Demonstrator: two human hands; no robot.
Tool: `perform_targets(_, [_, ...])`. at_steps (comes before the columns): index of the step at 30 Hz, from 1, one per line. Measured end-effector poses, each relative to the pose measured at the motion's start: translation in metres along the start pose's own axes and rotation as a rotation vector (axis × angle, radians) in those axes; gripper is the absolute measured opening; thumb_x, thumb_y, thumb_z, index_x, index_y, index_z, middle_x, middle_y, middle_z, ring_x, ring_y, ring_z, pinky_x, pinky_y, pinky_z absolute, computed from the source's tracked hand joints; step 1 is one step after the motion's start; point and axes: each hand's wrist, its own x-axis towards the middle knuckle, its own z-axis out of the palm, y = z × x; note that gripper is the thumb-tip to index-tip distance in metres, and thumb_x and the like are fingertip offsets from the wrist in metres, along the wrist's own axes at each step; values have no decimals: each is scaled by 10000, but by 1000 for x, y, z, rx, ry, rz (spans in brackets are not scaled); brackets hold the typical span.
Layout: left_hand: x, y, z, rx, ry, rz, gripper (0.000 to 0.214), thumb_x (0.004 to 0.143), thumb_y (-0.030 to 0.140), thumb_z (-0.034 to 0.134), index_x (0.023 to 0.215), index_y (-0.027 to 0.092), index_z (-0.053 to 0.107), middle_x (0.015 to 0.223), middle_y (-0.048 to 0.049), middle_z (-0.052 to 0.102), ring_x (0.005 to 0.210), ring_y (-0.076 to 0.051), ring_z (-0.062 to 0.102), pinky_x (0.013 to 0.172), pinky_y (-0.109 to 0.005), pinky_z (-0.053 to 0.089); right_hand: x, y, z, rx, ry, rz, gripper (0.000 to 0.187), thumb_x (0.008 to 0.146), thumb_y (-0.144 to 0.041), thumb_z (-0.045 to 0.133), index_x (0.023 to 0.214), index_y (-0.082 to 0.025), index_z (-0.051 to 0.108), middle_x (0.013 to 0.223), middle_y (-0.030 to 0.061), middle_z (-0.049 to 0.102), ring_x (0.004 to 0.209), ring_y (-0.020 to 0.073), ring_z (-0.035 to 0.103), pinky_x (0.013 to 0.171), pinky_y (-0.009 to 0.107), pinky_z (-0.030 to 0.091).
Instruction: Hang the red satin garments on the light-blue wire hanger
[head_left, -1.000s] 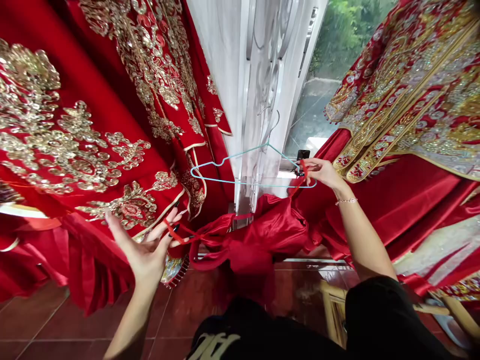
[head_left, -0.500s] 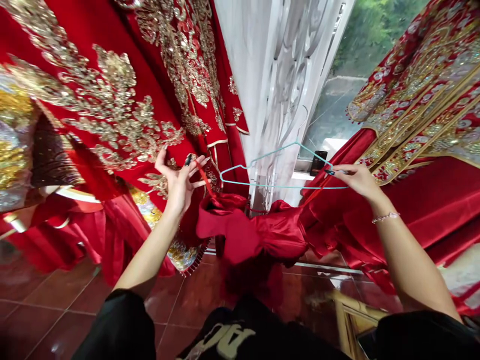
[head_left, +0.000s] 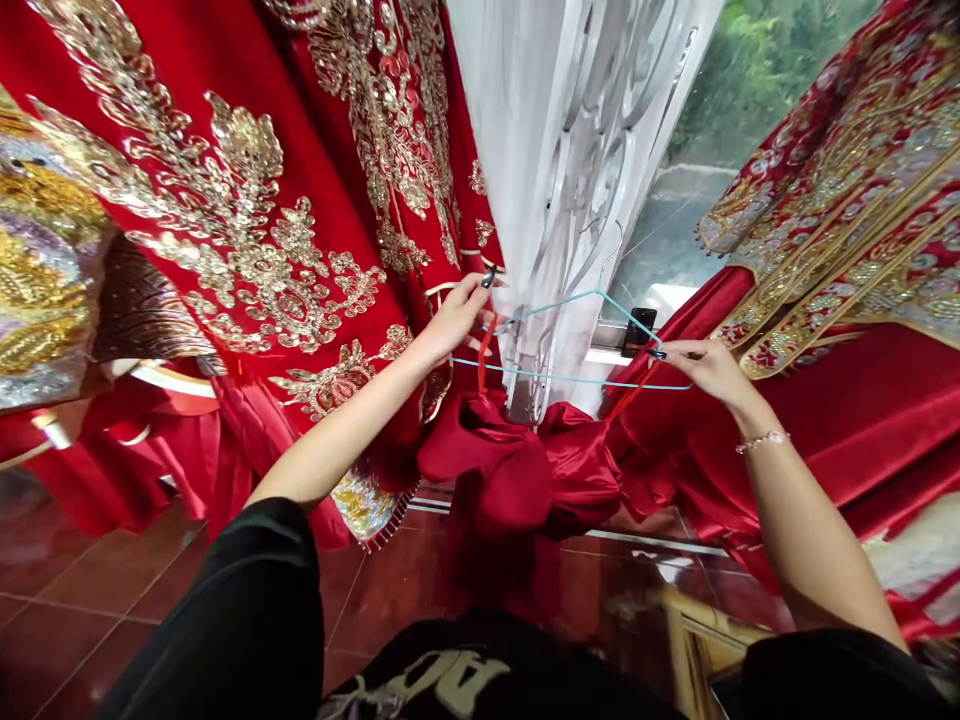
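Observation:
A light blue wire clothes hanger (head_left: 577, 377) hangs in front of a white curtain, its hook high and its bar level. My right hand (head_left: 709, 368) is shut on the hanger's right end, with a thin red strap (head_left: 632, 385) running past it. My left hand (head_left: 454, 318) is at the hanger's left end, gripping a second stretch of red strap (head_left: 484, 355). Below the hanger a bunched red satin garment (head_left: 510, 465) hangs from these straps. Its top is partly behind the hanger bar.
Gold-embroidered red gowns (head_left: 247, 270) (head_left: 840, 240) hang on both sides, close to my arms. A phone (head_left: 638, 332) stands on the window ledge behind the hanger. Red floor tiles (head_left: 390, 560) lie below, and a bamboo chair (head_left: 682, 640) stands at lower right.
My left hand has moved right and up, from beside the gown to the hanger's left end. The satin garment has bunched closer beneath the hanger. My right hand stays at the right end.

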Motion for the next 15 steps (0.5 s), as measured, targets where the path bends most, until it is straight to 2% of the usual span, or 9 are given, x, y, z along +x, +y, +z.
perform_targets(3, [10,13,1,360,-36,13,267,975,345,592,1116,120,622,966,-112,697,1035,-342,720,814,-518,595,-5,-6,5,-20,-13,-11,330,741,-508,744,834,-200,818,846,78,802,764,238,731,746,375,605])
perform_targets(6, [-5,29,-7,734,142,59,264,975,337,587,1090,108,651,1083,-112,687,1245,-344,609,1034,-546,480,-13,-13,10,-54,8,-15,321,779,-479,708,859,-186,813,876,92,800,822,257,737,806,399,600])
perform_targets(8, [-27,31,-14,973,284,115,370,1035,383,441,1189,104,628,1152,-113,667,1262,-313,580,1091,-544,421,-20,-17,12,-84,44,-18,312,806,-447,684,912,-182,809,921,99,797,858,254,732,847,406,586])
perform_targets(9, [-39,26,-16,1079,315,160,409,1050,383,372,1214,104,623,1145,-112,668,1216,-295,597,1081,-533,429,-24,-19,13,-95,49,-17,313,822,-429,670,956,-181,805,951,99,793,870,246,725,867,408,578])
perform_targets(10, [-52,16,-17,1129,274,218,418,1048,374,350,1208,110,634,1127,-112,672,1167,-278,613,1060,-504,451,-29,-21,13,-100,42,-16,321,834,-412,655,1008,-182,797,973,96,786,873,235,715,882,408,570])
perform_targets(11, [-64,2,-16,1120,165,266,400,1035,350,356,1137,119,666,1070,-111,684,1093,-261,635,1027,-467,478,-33,-22,14,-98,26,-18,337,843,-397,646,1067,-187,785,986,90,776,868,221,702,887,407,564])
perform_targets(13, [-85,-34,-12,979,-191,284,340,992,348,419,1014,163,703,996,-92,704,978,-231,659,965,-390,512,-43,-21,15,-74,11,-25,394,837,-375,657,1185,-212,743,1036,73,740,874,200,674,882,395,559])
perform_targets(14, [-94,-54,-10,873,-348,244,309,971,365,459,991,184,708,986,-79,711,945,-220,665,928,-358,521,-49,-18,16,-55,45,-31,429,826,-368,673,1231,-231,718,1086,68,713,907,196,664,890,388,556])
perform_targets(15, [-101,-73,-8,761,-448,187,290,953,385,491,956,193,708,963,-69,715,906,-211,669,886,-332,527,-54,-13,17,-32,114,-37,461,822,-364,682,1269,-251,692,1152,66,680,970,199,653,915,383,549])
